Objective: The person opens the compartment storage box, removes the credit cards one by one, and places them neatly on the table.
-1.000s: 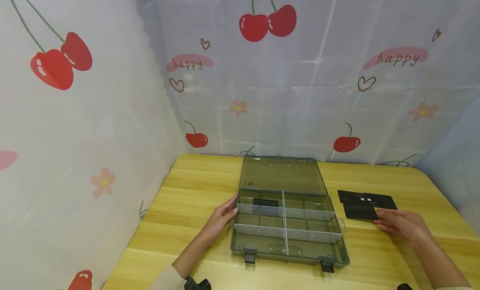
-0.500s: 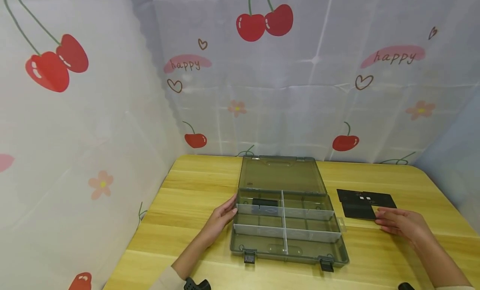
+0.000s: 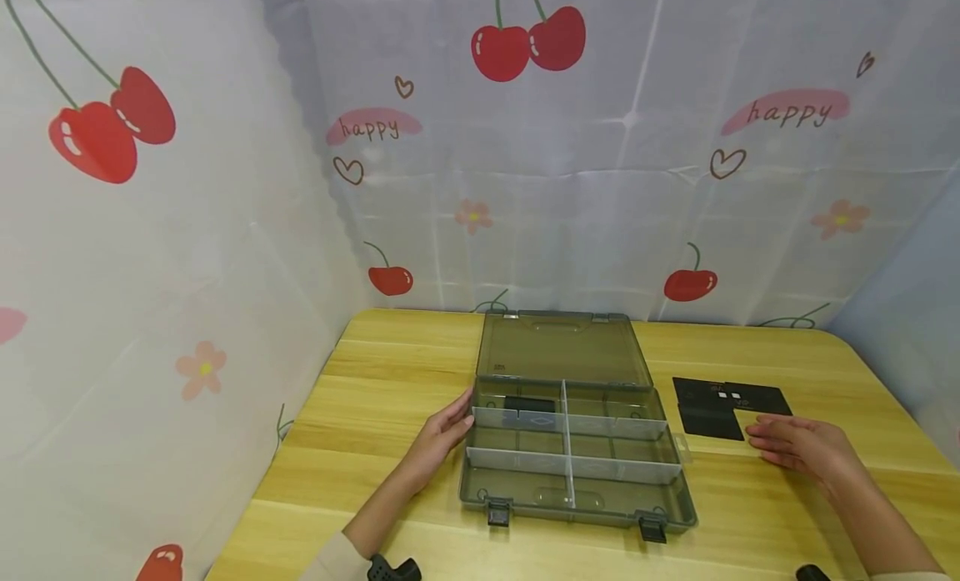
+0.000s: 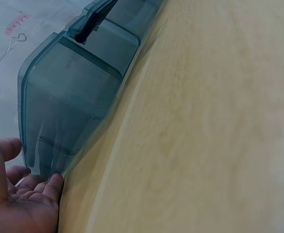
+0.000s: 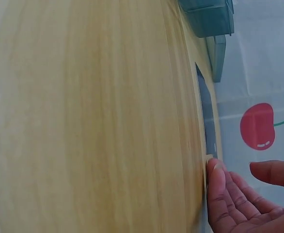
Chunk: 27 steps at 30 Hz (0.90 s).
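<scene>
A smoky transparent compartment box (image 3: 517, 474) stands with its lid (image 3: 558, 348) laid back. My left hand (image 3: 441, 438) rests against the box's left side, fingers and thumb touching its wall in the left wrist view. To the right of the box lie several overlapping black cards: a front card (image 3: 708, 421), a back left card (image 3: 697, 387) and a right card (image 3: 767, 400) lettered VIP. My right hand (image 3: 806, 449) is just right of the front card, fingers bent low over the table, with the thumb apart in the right wrist view. Nothing shows between its fingers.
White dividers (image 3: 517, 460) split the box into several compartments. A flat black item (image 3: 529, 404) lies in the back left one. Two black latches (image 3: 498, 513) hang at the front. A cherry-print cloth (image 3: 577, 231) surrounds the wooden table (image 3: 390, 348).
The front black card has slid a little left, and a gap has opened between it and my right fingertips. My left hand and the box have stayed in place.
</scene>
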{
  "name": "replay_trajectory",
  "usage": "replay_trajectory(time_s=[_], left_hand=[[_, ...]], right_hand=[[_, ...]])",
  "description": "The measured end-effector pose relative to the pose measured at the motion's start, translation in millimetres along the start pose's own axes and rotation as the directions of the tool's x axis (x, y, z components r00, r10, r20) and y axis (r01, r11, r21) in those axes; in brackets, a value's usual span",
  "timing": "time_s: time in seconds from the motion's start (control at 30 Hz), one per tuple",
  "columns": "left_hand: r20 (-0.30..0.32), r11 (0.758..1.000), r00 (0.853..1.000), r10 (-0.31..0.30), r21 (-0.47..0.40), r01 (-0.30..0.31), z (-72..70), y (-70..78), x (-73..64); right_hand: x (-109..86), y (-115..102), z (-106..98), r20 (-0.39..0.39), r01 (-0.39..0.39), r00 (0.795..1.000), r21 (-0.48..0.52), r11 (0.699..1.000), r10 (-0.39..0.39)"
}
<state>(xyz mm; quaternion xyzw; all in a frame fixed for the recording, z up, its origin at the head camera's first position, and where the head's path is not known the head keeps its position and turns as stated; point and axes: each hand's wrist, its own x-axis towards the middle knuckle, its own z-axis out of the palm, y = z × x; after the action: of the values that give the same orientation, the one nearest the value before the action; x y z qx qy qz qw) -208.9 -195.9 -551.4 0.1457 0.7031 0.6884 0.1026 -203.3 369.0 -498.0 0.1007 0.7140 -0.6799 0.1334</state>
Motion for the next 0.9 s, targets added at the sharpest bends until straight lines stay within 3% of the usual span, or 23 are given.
replay_trajectory(time_s=[0.13, 0.27, 0.47, 0.7, 0.9], left_hand=[[0.0, 1.0, 1.0, -0.014, 0.003, 0.014, 0.0, -2.1, -0.1], [0.0, 1.0, 1.0, -0.019, -0.003, 0.019, 0.6, -0.4, -0.3], [-0.009, 1.0, 1.0, -0.016, 0.006, 0.016, 0.9, 3.5, 0.1], [0.0, 1.0, 1.0, -0.008, 0.008, 0.008, 0.4, 3.0, 0.2], [0.001, 1.0, 1.0, -0.011, 0.011, 0.011, 0.4, 2.4, 0.5]], right_hand=[[-2.1, -2, 1, -0.008, 0.015, 1.0, -0.025, 1.0, -0.015], [-6.4, -4, 5, -0.03, 0.081, 0.996, -0.164, 0.983, -0.087], [-13.9, -6, 12, -0.048, 0.153, 0.982, -0.388, 0.909, -0.185], [-21.0, -11, 22, -0.06, 0.199, 0.963, -0.497, 0.845, -0.262], [-29.6, -20, 39, -0.037, 0.248, 0.941, -0.601, 0.76, -0.336]])
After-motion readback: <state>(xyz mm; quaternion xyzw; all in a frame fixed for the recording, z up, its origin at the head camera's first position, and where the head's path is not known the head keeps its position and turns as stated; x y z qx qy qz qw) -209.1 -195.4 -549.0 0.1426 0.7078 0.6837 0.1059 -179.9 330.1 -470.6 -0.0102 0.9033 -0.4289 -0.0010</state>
